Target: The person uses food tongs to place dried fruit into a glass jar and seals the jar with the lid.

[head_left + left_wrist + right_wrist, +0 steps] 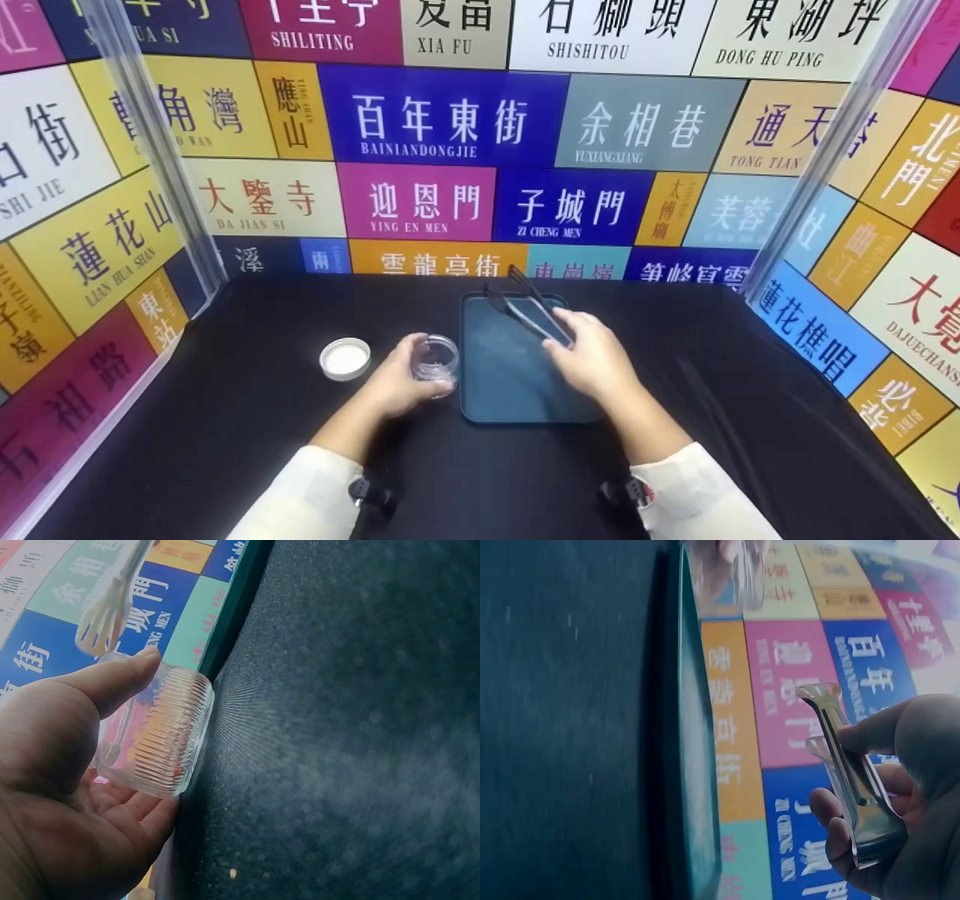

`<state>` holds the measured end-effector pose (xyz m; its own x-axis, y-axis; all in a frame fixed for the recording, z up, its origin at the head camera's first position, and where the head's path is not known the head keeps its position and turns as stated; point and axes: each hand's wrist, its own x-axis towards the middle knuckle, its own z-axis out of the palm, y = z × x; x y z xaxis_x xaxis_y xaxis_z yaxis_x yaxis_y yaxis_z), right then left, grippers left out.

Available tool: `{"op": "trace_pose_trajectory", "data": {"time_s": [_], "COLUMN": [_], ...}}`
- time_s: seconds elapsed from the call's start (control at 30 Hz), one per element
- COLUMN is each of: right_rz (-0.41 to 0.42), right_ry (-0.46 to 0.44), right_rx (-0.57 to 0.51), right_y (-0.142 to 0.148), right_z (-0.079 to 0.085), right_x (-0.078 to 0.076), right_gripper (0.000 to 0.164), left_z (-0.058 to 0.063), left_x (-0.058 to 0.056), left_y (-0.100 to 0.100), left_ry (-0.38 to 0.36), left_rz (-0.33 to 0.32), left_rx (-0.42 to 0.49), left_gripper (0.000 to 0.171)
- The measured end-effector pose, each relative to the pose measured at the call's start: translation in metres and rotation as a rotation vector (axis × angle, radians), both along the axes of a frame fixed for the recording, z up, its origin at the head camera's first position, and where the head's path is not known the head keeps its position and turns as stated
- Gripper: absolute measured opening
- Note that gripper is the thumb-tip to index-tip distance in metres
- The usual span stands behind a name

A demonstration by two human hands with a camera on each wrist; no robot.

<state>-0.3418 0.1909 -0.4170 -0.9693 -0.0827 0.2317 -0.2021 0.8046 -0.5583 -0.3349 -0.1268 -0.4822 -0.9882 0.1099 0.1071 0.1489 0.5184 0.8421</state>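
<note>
My left hand [401, 375] grips a small clear jar [435, 360] beside the tray's left edge. Ribbed sides show on the jar [176, 731] in the left wrist view, with the thumb on one side and fingers on the other. Metal tongs [531, 315] are in my right hand [596, 356], over the upper part of a dark blue-green tray [502, 375]. Their two arms stand apart, tips pointing away and to the left. One slotted tong end [105, 619] appears above the jar in the left wrist view. A round white lid [345, 358] lies left of the left hand.
Black cloth [247, 390] covers the table. Panels of colourful signs [450, 120] stand at the back and both sides, with clear corner posts [814, 161]. A tiny pale speck [232, 873] lies on the cloth in the left wrist view.
</note>
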Motion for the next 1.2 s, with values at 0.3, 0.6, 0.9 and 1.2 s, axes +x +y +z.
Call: {"op": "trace_pose_trajectory", "data": {"time_s": [0.3, 0.6, 0.9, 1.2], "right_rz": [-0.096, -0.167, -0.209, -0.28], "right_ry": [-0.029, -0.062, -0.081, -0.139], "right_rx": [0.008, -0.027, -0.055, -0.041], "right_y": [0.043, 0.084, 0.111, 0.149], "right_z": [-0.025, -0.042, -0.041, -0.043], "right_x": [-0.03, -0.045, -0.048, -0.048], "right_gripper": [0.061, 0.061, 0.063, 0.066], "left_z": [0.001, 0.001, 0.001, 0.002], "left_x": [0.0, -0.001, -0.001, 0.001], "left_y": [0.0, -0.001, 0.0, 0.0], "left_ry": [-0.009, -0.008, -0.014, -0.018], "left_rz": [0.001, -0.002, 0.005, 0.006], "left_rx": [0.01, 0.0, 0.004, 0.007], "left_gripper": [0.1, 0.101, 0.1, 0.099]}}
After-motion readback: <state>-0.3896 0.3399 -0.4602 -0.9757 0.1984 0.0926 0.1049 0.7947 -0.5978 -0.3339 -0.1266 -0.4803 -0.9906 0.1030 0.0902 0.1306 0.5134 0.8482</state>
